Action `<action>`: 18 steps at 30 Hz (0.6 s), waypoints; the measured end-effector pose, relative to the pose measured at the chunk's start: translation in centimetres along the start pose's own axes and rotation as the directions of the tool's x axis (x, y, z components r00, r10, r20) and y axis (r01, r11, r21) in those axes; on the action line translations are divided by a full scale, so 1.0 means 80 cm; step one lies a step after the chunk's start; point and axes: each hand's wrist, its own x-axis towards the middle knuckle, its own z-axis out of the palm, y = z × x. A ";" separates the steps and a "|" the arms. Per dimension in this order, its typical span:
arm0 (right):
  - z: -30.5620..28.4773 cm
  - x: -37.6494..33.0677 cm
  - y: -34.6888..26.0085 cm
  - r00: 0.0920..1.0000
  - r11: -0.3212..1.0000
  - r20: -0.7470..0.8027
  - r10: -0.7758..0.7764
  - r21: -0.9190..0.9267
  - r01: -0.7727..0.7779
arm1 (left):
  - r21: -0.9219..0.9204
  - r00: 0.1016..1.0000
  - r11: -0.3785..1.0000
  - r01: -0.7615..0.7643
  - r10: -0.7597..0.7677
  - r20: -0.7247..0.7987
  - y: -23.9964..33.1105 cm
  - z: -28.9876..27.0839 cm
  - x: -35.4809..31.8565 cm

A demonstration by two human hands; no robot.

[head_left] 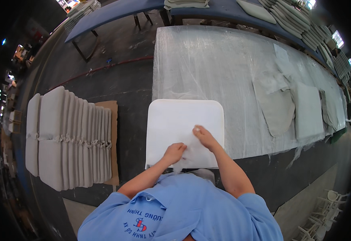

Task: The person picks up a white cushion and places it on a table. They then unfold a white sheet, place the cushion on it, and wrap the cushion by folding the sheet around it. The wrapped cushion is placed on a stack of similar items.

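Observation:
A white foam seat pad (179, 120) with rounded far corners lies on the near edge of a long table covered in clear plastic sheet (207, 60). My left hand (174, 152) and my right hand (203, 136) both grip a thin, wispy piece of white fibre wadding (188, 148) that lies over the pad's near right part. The left hand is closed on its near edge, the right hand pinches it further up.
A row of grey cushions (69, 136) stands on cardboard on the floor at my left. Grey fabric covers (277, 106) and a pad (308, 108) lie on the table at right. Blue tables (115, 12) with stacked cushions stand behind. White chair frames (324, 209) sit at lower right.

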 end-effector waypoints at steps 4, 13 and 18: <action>-0.055 -0.035 0.011 0.958 0.906 0.045 0.284 0.315 -0.283 | -0.232 0.993 0.969 0.083 -0.061 0.099 -0.005 -0.023 -0.002; 0.021 -0.078 0.019 0.948 0.632 0.306 0.089 0.718 -0.291 | -0.502 0.955 0.853 0.145 0.011 0.296 0.009 -0.019 -0.008; 0.042 -0.086 0.000 0.991 0.643 0.094 0.094 0.755 -0.133 | -0.392 0.865 0.843 0.368 -0.156 0.476 0.027 -0.024 -0.003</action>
